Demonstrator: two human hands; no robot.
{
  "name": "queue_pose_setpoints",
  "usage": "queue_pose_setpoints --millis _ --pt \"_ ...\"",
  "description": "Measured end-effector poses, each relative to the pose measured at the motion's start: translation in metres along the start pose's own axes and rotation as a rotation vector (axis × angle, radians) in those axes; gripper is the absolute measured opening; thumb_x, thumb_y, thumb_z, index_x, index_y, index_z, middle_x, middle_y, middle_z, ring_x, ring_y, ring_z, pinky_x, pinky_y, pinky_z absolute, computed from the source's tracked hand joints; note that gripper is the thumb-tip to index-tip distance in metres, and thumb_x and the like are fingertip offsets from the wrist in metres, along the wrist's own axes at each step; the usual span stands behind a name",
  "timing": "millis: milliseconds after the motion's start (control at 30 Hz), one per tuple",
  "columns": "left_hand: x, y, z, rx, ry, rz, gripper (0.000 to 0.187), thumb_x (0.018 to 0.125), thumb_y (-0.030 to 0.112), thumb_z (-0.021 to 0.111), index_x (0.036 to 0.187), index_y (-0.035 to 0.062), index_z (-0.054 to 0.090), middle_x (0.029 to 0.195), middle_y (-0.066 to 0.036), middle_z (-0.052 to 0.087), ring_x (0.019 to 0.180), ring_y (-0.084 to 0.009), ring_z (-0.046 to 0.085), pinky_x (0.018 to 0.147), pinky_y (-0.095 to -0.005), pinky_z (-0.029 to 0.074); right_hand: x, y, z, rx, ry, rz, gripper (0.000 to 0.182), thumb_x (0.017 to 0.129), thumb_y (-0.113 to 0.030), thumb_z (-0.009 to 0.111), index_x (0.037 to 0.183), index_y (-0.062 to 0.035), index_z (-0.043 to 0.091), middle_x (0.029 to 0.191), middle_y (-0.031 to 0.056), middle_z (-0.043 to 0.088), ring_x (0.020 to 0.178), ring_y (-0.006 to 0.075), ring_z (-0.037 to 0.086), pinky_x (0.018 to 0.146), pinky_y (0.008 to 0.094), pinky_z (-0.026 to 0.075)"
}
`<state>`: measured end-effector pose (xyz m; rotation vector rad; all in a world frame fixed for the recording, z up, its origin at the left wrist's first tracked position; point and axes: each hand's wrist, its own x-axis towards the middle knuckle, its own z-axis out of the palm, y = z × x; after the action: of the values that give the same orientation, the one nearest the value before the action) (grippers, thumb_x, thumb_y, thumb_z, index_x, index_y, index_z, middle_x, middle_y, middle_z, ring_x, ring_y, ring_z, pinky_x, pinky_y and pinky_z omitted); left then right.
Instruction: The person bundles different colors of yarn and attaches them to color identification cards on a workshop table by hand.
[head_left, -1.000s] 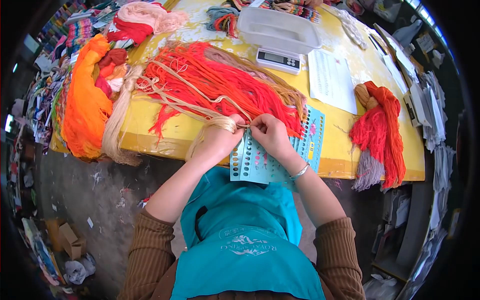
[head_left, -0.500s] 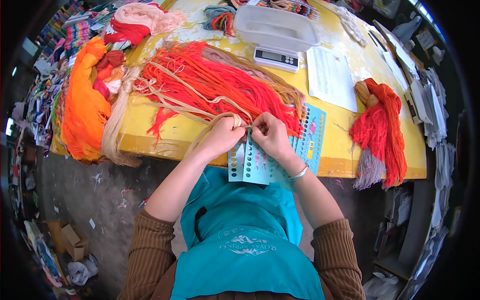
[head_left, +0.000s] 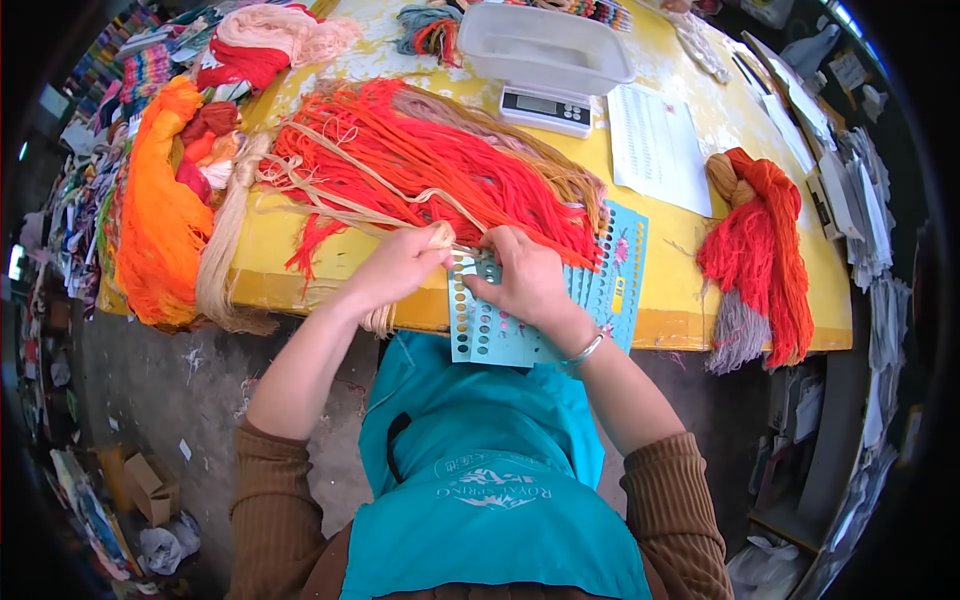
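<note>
My left hand (head_left: 398,265) is closed around a bundle of beige thread (head_left: 380,318), whose ends hang below it at the table's front edge. Just to its right, my right hand (head_left: 525,280) has its fingers bent over the turquoise punched cards (head_left: 625,270), with a thin pale strand stretched between the two hands. Whether its fingertips pinch that strand is hard to see. Behind both hands lies a wide spread of red and orange threads (head_left: 400,160), with loose beige strands across it.
Orange skeins (head_left: 160,220) and a beige skein (head_left: 226,255) hang over the front left edge. A scale (head_left: 546,110) with a clear plastic tub (head_left: 545,50) stands behind. A printed sheet (head_left: 657,150) and a red skein (head_left: 760,240) lie right.
My left hand has moved left and away from my right hand, with the beige thread. The fingers of my right hand have spread somewhat over the cards.
</note>
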<state>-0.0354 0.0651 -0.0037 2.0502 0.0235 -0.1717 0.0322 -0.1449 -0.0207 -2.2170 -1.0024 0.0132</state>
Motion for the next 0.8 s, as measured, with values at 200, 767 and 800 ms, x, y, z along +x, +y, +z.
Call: queue_pose_setpoints --millis 200,767,800 --pt "0.010 0.021 -0.055 0.757 0.140 0.010 0.014 0.089 0.012 0.053 0.097 0.0060 0.063 0.091 -0.013 0.064 0.087 -0.0336 0.063 0.071 -0.0455 0.049 0.000 -0.010 -0.005 -0.078 -0.047 0.048 0.040 0.074 -0.027 0.072 0.104 -0.0073 0.057 0.094 0.0109 0.065 0.078 0.0271 0.067 0.066 0.0382 0.053" --pt "-0.097 -0.006 -0.110 -1.441 0.237 0.188 0.036 0.104 0.026 0.040 0.130 0.0063 0.052 0.052 0.006 0.027 0.040 -0.0038 0.025 0.039 -0.0228 0.020 -0.002 -0.008 -0.001 -0.084 -0.018 0.000 0.032 0.076 -0.025 0.070 0.101 -0.0089 0.058 0.090 0.0096 0.063 0.076 0.0271 0.066 0.063 0.0392 0.052" --pt "-0.108 0.009 -0.112 -1.493 0.233 0.328 0.038 0.104 0.025 0.039 0.137 0.0074 0.045 0.053 0.006 0.027 0.040 -0.0040 0.025 0.038 -0.0229 0.020 -0.002 -0.007 -0.001 -0.086 -0.018 -0.001 0.032 0.076 -0.025 0.070 0.101 -0.0089 0.058 0.090 0.0096 0.063 0.076 0.0271 0.066 0.063 0.0392 0.052"
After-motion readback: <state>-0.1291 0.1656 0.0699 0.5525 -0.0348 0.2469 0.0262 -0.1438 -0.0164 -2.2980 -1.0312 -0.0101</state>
